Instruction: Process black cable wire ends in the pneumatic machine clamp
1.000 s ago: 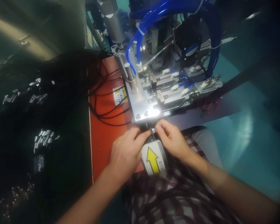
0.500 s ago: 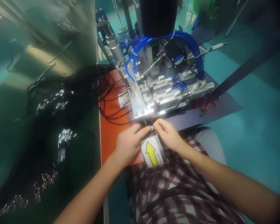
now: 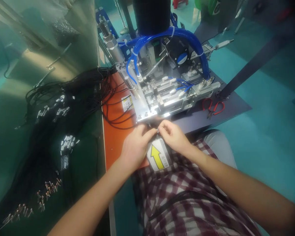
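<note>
My left hand (image 3: 137,146) and my right hand (image 3: 174,135) meet at the front edge of the machine. Between their fingertips is a small shiny metal piece (image 3: 157,130); its exact kind is too small to tell. The right thumb and forefinger pinch it from the right. My left hand is closed, its thumb reaching to the piece while its other fingers are mostly hidden. Just below the hands lies a white plate with a yellow arrow (image 3: 157,157). Beyond them stands the metal machine (image 3: 167,95) with blue air hoses (image 3: 172,32).
On the left, bundles of black cables (image 3: 83,88) with metal ends (image 3: 68,144) lie across a dark green surface. Several cables run onto the orange board (image 3: 113,137). Red-handled pliers (image 3: 213,108) rest on the grey base plate (image 3: 233,106) at right. A warning label (image 3: 127,103) sits beside the machine.
The whole view has shifted slightly, so the machine and hands appear a little further left and up. Both hands keep nearly the same pose around the small metal piece.
</note>
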{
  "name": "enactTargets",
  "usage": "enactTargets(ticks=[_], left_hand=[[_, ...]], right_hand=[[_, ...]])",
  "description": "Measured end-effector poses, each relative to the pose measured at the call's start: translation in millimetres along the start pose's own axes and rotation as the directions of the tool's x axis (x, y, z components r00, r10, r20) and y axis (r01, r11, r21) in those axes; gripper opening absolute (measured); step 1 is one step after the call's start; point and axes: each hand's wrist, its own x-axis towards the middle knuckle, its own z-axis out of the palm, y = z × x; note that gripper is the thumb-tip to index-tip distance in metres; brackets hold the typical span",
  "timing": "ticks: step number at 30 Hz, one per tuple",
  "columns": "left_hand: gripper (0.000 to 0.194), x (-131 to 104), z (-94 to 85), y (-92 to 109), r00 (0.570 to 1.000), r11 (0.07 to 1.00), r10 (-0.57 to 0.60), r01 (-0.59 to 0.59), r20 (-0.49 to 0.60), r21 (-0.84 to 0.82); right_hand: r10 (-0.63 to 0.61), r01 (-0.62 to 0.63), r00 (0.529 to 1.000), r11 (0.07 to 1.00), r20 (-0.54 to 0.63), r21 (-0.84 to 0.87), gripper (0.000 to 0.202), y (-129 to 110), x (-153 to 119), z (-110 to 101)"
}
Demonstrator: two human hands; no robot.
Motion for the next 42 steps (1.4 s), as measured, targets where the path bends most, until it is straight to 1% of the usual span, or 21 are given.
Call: enactTargets(ticks=[4, 8, 10, 12, 13, 15, 17, 18, 19, 20, 21, 22, 23, 24, 25, 27, 29, 31, 35, 39, 42], left_hand=[[0.039, 2, -0.6, -1, 1.0, 0.999, -0.014, 0.014, 0.008, -0.041], [0.037, -4, -2.4, -7, 1.0, 0.945, 0.013, -0.018, -0.018, -0.328], [0.034, -14, -5.7, -10, 0.996, 0.893, -0.081, 0.062, -0.023, -0.446], [0.028, -28, -11.8, -12, 0.963, 0.832, -0.268, 0.247, 0.03, -0.497], [0.024, -35, -15.7, -13, 0.93, 0.777, -0.361, 0.345, 0.077, -0.527], [0.019, -46, -23.9, -13, 0.848, 0.587, -0.475, 0.505, 0.235, -0.633], [0.02, -52, -29.6, -14, 0.776, 0.33, -0.458, 0.602, 0.434, -0.727], [0.021, -53, -30.8, -15, 0.756, 0.231, -0.433, 0.62, 0.491, -0.75], [0.022, -54, -30.6, -17, 0.754, 0.192, -0.422, 0.617, 0.503, -0.763], [0.021, -54, -29.2, -20, 0.774, 0.224, -0.434, 0.589, 0.462, -0.776], [0.019, -53, -26.9, -24, 0.81, 0.319, -0.459, 0.534, 0.365, -0.783], [0.016, -53, -24.1, -28, 0.851, 0.454, -0.468, 0.462, 0.237, -0.762], [0.013, -52, -21.2, -34, 0.894, 0.602, -0.434, 0.382, 0.113, -0.701], [0.014, -51, -18.4, -40, 0.933, 0.737, -0.36, 0.3, 0.023, -0.606], [0.018, -50, -16.0, -46, 0.964, 0.843, -0.264, 0.218, -0.025, -0.492], [0.026, -49, -12.2, -55, 0.997, 0.961, -0.074, 0.063, -0.029, -0.27], [0.029, -47, -9.4, -61, 0.999, 0.995, 0.043, -0.044, -0.013, -0.093], [0.03, -47, -6.7, -60, 0.995, 0.996, 0.078, -0.075, -0.058, 0.052], [0.029, -49, -1.0, -43, 0.986, 0.979, 0.024, 0.01, -0.167, 0.202], [0.035, -55, 5.0, -20, 0.981, 0.967, -0.036, 0.082, -0.192, 0.241], [0.039, -59, 9.4, -11, 0.971, 0.966, -0.081, 0.132, -0.224, 0.222]], right_hand=[[-0.006, 0.005, 1.0, 0.998, -0.019, -0.061, 0.021, -5, 0, -2], [0.012, -0.013, 1.0, 0.998, -0.019, -0.062, 0.023, -7, -2, -1], [0.014, -0.014, 1.0, 0.999, -0.007, -0.043, 0.023, -5, -2, -1], [0.016, -0.016, 1.0, 1.0, 0.001, -0.023, 0.023, -3, -2, 0], [0.017, -0.017, 1.0, 1.0, 0.005, -0.014, 0.023, -3, -2, 0], [0.019, -0.019, 1.0, 1.0, 0.016, 0.002, 0.025, -1, -1, -1], [0.019, -0.019, 0.999, 1.0, 0.027, 0.013, 0.025, -1, -1, -1], [0.018, -0.019, 0.999, 1.0, 0.032, 0.018, 0.025, -1, -1, -1], [0.018, -0.018, 0.999, 1.0, 0.035, 0.021, 0.025, -1, -1, -2], [0.018, -0.019, 0.999, 1.0, 0.037, 0.024, 0.025, -1, -1, -2], [0.018, -0.019, 0.999, 0.999, 0.039, 0.026, 0.025, -2, -1, -2], [0.02, -0.021, 0.999, 0.999, 0.04, 0.027, 0.024, -2, -1, -2], [0.023, -0.024, 0.999, 0.999, 0.04, 0.029, 0.024, -2, -1, -2], [0.025, -0.027, 0.999, 0.999, 0.04, 0.03, 0.024, -2, -1, -2], [0.028, -0.029, 0.999, 0.999, 0.039, 0.031, 0.023, -2, -1, -2], [0.033, -0.034, 0.999, 0.999, 0.038, 0.033, 0.024, -2, -2, -2], [0.036, -0.037, 0.999, 0.999, 0.039, 0.031, 0.024, -2, -1, -2], [0.038, -0.039, 0.998, 0.999, 0.041, 0.029, 0.025, -1, -1, -2], [0.043, -0.044, 0.998, 0.999, 0.05, 0.018, 0.025, -2, -2, -3], [0.039, -0.039, 0.998, 0.999, 0.053, 0.005, 0.025, -3, -2, -4], [0.024, -0.024, 0.999, 1.0, 0.046, -0.007, 0.024, -2, -2, -3]])
